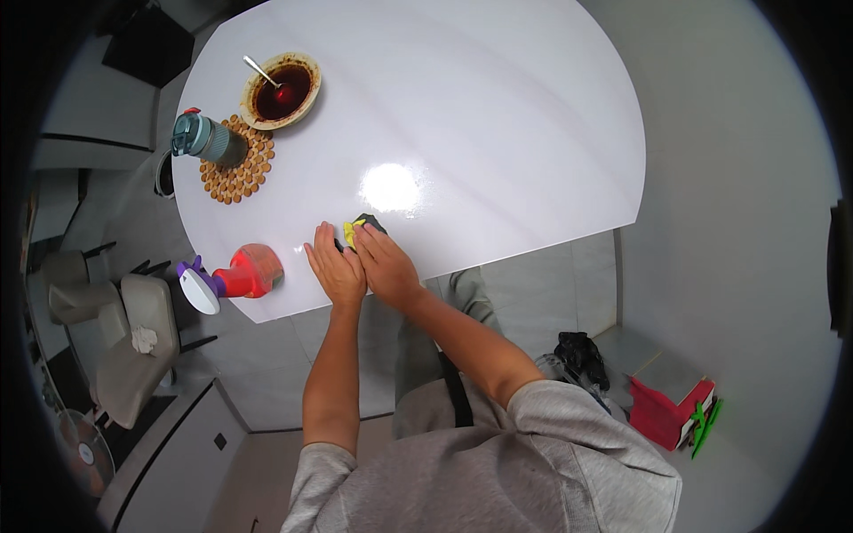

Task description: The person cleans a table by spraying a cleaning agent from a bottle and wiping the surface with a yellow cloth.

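Near the front edge of a glossy white table (493,133), a crumpled yellow and dark grey cloth (352,232) lies partly under my hands. My right hand (388,265) rests over it, fingers pointing up and to the left. Close against the right, my left hand (336,270) is laid nearly flat with fingers stretched forward, at the cloth's left side. How much cloth lies beneath the left palm is hidden. To the left stands a red spray bottle (253,270) with a purple and white trigger head (200,286).
At the table's far left, a bowl (313,73) holds dark red liquid and a metal spoon (261,71). A blue-grey drinking bottle (213,141) stands on a wooden trivet (230,186). Chairs (143,333) and a fan (86,453) are left; a black bag (580,356) lies low right.
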Demonstrator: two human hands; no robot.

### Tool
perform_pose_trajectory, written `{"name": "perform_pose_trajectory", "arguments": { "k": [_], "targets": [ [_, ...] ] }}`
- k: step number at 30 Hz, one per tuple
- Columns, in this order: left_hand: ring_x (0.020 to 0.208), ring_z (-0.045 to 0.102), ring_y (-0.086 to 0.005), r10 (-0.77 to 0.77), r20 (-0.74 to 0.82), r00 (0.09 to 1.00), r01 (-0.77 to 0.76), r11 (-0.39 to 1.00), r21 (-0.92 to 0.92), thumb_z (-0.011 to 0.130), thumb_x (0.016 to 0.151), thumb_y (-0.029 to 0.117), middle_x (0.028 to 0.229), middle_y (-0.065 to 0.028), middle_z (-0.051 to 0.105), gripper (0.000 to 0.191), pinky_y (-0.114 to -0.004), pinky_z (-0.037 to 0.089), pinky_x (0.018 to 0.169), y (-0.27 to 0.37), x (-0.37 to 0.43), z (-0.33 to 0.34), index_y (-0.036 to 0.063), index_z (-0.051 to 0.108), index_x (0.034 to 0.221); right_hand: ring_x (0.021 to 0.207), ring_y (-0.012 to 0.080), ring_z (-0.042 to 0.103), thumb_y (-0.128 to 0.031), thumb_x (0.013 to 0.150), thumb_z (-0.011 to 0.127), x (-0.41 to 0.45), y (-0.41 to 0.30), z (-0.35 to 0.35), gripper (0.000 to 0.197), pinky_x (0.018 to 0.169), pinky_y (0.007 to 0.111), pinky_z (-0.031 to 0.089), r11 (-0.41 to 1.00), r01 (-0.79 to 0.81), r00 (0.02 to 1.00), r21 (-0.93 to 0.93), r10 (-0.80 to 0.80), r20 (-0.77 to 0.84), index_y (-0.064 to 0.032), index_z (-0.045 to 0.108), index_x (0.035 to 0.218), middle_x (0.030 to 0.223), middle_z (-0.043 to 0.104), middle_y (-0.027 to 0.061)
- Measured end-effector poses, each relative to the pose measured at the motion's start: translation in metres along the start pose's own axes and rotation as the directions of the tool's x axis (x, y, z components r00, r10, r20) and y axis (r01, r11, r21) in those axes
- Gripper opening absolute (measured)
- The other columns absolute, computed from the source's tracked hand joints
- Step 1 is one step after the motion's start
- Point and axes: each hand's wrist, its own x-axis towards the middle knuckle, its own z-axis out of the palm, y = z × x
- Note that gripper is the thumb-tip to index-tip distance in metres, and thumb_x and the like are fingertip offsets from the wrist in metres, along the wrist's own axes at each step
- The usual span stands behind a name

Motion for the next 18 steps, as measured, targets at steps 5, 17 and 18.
{"name": "perform_pose_trajectory", "arguments": {
  "k": [5,17,18],
  "targets": [
    [0.140,0.042,-0.0346,-0.025,0.049,0.998,0.023,0.999,0.045,0.049,0.091,0.014,0.145,-0.0187,0.050,0.053,-0.054,0.017,0.122,0.004,0.001,0.000,-0.0007,0.046,0.141,0.131,0.0337,0.054,-0.007,0.088,0.061,0.013,0.012,-0.001,0.041,0.109,0.041,0.045,0.989,-0.134,0.991,0.064,0.134,0.015,0.0043,0.062,0.128,0.135,0.061,0.0173],
    [0.141,0.042,-0.0350,0.016,0.091,0.996,-0.027,0.993,0.119,0.052,0.086,0.008,0.144,-0.0186,0.052,0.053,-0.055,0.021,0.121,0.014,0.004,-0.007,-0.0002,0.050,0.137,0.143,0.0388,0.040,-0.001,0.092,0.052,-0.020,0.255,-0.163,0.054,0.122,0.043,0.030,0.798,-0.484,0.875,-0.359,0.437,-0.209,0.0027,0.046,0.146,0.150,0.047,0.0231],
    [0.140,0.042,-0.0351,0.017,0.095,0.995,-0.029,0.992,0.122,0.053,0.085,0.008,0.144,-0.0186,0.051,0.052,-0.055,0.022,0.121,0.014,0.005,-0.006,-0.0003,0.050,0.137,0.143,0.0391,0.038,-0.002,0.092,0.053,-0.027,0.277,-0.182,0.054,0.121,0.043,0.030,0.734,-0.513,0.857,-0.445,0.467,-0.218,0.0028,0.046,0.146,0.153,0.044,0.0227]
  ]
}}
